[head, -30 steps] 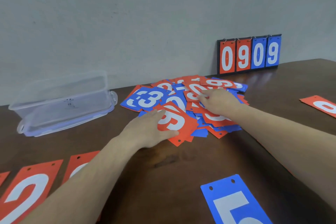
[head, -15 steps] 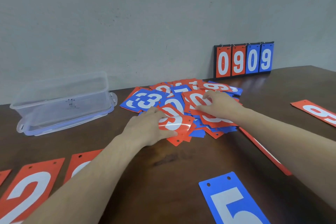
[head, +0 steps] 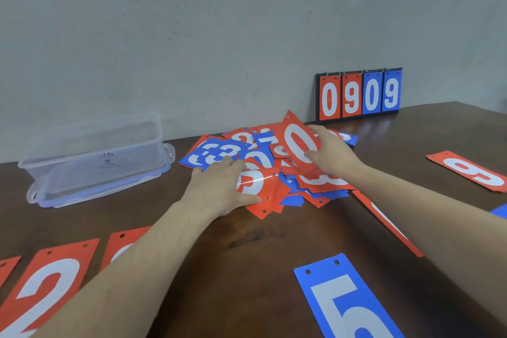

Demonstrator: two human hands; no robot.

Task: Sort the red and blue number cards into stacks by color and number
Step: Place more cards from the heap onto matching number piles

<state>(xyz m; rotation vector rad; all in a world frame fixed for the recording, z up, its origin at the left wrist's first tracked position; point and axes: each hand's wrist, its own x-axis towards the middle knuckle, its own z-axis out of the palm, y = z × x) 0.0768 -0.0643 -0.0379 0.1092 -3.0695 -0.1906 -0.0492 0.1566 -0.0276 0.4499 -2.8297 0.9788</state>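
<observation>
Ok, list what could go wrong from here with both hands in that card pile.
1. The right hand lifts a red 0 card off the loose pile; cards overlapping beneath it may drag or slide along.
2. The left hand bends a red card upward; it could crease or spring free.
3. The right forearm lies over a red card on the table and may nudge it.

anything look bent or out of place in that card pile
Yes. The red card under the left hand is bowed upward, a glare streak along its curve, instead of lying flat. The right hand holds a red 0 card tilted up off the jumbled pile.
</observation>
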